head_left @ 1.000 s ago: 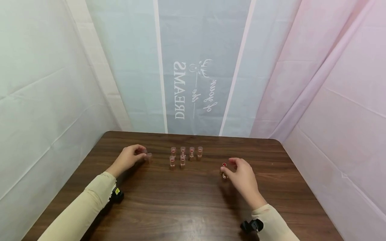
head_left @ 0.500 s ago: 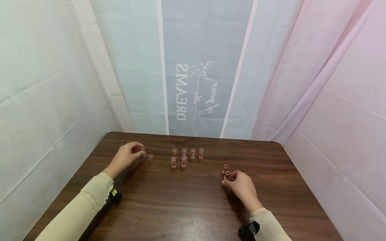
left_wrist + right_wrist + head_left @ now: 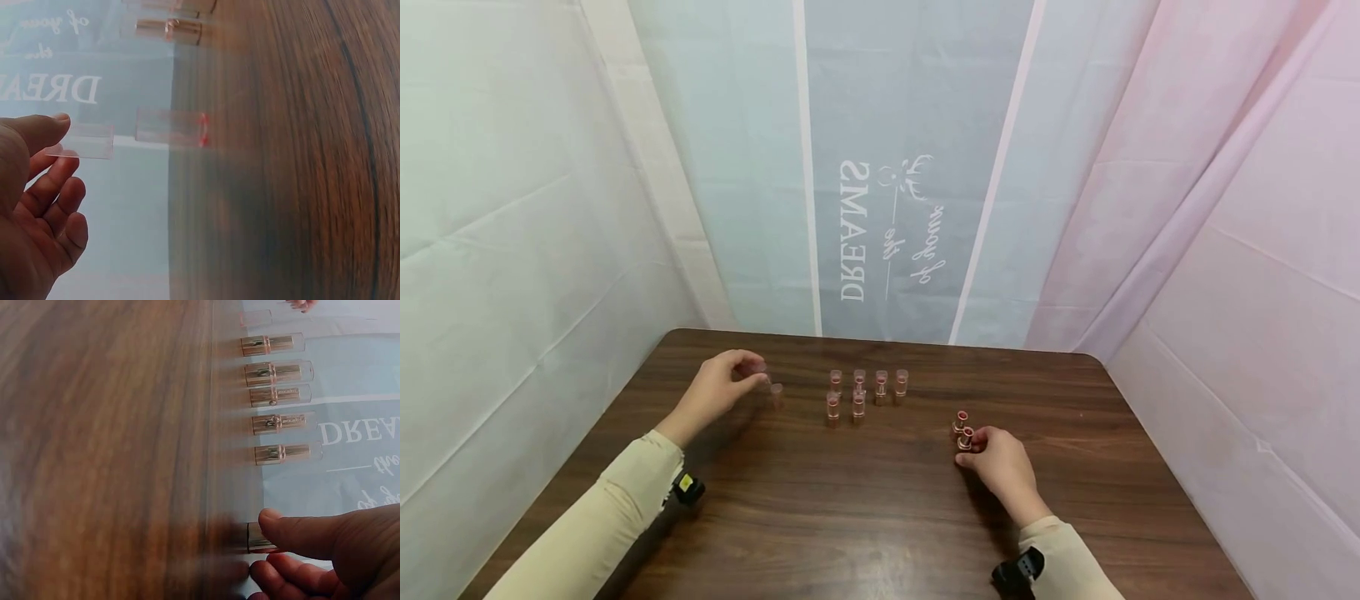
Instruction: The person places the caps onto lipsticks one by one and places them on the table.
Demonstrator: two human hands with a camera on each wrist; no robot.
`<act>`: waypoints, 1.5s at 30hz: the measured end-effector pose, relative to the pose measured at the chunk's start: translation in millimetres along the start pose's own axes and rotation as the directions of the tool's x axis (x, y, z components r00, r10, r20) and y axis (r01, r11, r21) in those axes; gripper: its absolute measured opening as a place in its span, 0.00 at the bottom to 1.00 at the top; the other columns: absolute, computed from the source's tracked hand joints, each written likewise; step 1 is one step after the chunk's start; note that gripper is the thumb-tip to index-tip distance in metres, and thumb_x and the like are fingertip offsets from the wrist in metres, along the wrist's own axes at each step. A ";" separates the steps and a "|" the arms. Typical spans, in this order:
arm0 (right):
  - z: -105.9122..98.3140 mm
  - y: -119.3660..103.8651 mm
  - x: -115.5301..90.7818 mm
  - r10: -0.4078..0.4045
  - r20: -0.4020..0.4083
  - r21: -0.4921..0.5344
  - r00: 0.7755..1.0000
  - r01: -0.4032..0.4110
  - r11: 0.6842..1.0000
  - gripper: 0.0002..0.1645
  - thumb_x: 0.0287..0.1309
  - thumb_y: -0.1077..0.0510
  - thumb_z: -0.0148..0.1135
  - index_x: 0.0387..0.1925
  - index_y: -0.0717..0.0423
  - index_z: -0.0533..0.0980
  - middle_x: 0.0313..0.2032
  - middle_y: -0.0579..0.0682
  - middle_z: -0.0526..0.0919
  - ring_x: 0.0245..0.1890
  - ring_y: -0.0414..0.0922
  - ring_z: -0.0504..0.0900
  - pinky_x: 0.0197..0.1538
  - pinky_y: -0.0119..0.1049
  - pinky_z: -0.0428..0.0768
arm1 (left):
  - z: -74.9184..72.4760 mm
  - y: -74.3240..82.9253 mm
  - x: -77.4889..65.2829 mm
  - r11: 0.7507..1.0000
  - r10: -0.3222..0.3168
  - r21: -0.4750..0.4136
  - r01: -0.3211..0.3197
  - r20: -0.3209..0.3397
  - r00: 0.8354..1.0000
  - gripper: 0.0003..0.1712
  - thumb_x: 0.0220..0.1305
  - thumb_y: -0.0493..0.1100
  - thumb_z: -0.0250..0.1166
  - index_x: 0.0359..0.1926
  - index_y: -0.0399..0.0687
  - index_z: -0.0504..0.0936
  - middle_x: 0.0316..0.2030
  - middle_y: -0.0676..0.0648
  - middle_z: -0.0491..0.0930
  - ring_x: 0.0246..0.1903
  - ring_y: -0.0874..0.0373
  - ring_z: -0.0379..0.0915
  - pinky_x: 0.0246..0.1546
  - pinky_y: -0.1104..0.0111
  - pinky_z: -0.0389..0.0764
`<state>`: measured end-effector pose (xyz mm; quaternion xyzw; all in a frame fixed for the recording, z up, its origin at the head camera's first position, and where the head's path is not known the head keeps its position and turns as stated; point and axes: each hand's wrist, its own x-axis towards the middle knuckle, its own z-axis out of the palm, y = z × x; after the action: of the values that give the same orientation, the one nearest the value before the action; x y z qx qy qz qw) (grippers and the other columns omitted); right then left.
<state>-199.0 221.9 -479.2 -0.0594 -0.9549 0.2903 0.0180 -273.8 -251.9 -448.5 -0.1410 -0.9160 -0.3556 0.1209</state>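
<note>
From the head view I count six capped lipsticks with clear covers and rose-gold bases (image 3: 865, 393) standing in a cluster at the middle of the dark wood-grain table (image 3: 865, 517), and I take them as my landmark. To the right of that cluster two uncapped lipsticks with red tips (image 3: 962, 430) stand together; to its left a single clear plastic cap (image 3: 776, 393) stands on the wood. I judge the work well along: six look finished, two are left to cover. My left hand (image 3: 721, 390) sits left of the cluster with fingers curled at a small clear piece. My right hand (image 3: 1000, 465) sits right of the cluster, fingertips at the nearer uncapped lipstick.

The left wrist view shows the left hand (image 3: 34, 206) pinching a second transparent cap (image 3: 84, 140) between thumb and fingertips, held off the table. The standing clear cap (image 3: 170, 127), red at its foot, is just beside it, not touching. Part of the cluster shows beyond.

In the right wrist view the right hand (image 3: 325, 556) has its thumb pressed on the rose-gold base of an uncapped lipstick (image 3: 255, 537), with the fingers curled just under it; I read this as a pinch, though the far side is hidden. Five capped lipsticks (image 3: 278, 400) line up further along the table.
</note>
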 end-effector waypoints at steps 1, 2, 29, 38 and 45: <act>0.4 0.8 0.5 -0.004 -0.002 0.006 1.000 0.004 1.000 0.18 0.47 0.51 0.82 0.37 0.54 0.83 0.32 0.44 0.85 0.36 0.45 0.82 0.41 0.48 0.79 | 0.0 2.1 0.0 1.000 0.005 -0.003 -0.005 0.001 1.000 0.15 0.67 0.47 0.72 0.51 0.47 0.84 0.42 0.49 0.86 0.41 0.55 0.81 0.44 0.59 0.81; 0.8 1.5 1.0 -0.008 -0.005 0.010 1.000 0.008 1.000 0.18 0.47 0.52 0.82 0.37 0.54 0.83 0.32 0.44 0.85 0.35 0.45 0.82 0.41 0.47 0.78 | -0.1 4.2 -0.1 1.000 0.011 -0.006 -0.011 0.003 1.000 0.15 0.67 0.46 0.72 0.51 0.47 0.84 0.42 0.50 0.86 0.41 0.56 0.81 0.44 0.59 0.81; -52.4 -8.0 9.7 -0.232 -0.251 0.239 0.940 0.293 0.926 0.15 0.56 0.50 0.78 0.42 0.50 0.83 0.33 0.45 0.86 0.32 0.40 0.81 0.36 0.29 0.78 | 7.7 45.0 -23.3 0.995 0.055 -0.094 -0.046 0.099 0.994 0.14 0.63 0.48 0.75 0.48 0.53 0.85 0.39 0.57 0.84 0.40 0.61 0.79 0.41 0.67 0.81; -41.2 -72.2 5.5 -0.333 -0.190 0.387 0.923 0.382 0.839 0.14 0.53 0.55 0.80 0.40 0.52 0.84 0.33 0.48 0.86 0.32 0.45 0.83 0.32 0.32 0.81 | 18.4 59.6 -34.5 0.990 0.082 -0.124 -0.062 0.160 0.984 0.11 0.65 0.46 0.74 0.47 0.56 0.85 0.38 0.58 0.82 0.38 0.60 0.78 0.36 0.69 0.79; -7.0 -103.1 -5.1 -0.415 -0.127 0.425 0.901 0.428 0.798 0.12 0.52 0.55 0.81 0.36 0.49 0.85 0.31 0.43 0.85 0.31 0.40 0.81 0.36 0.33 0.81 | 26.0 69.8 -38.5 0.986 0.110 -0.142 -0.084 0.191 0.975 0.12 0.64 0.47 0.74 0.47 0.58 0.85 0.39 0.58 0.82 0.36 0.62 0.77 0.33 0.69 0.79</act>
<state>-204.1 140.2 -416.0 0.1561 -0.8522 0.4876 0.1080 -217.1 -191.3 -436.5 -0.2281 -0.8896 -0.3939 0.0368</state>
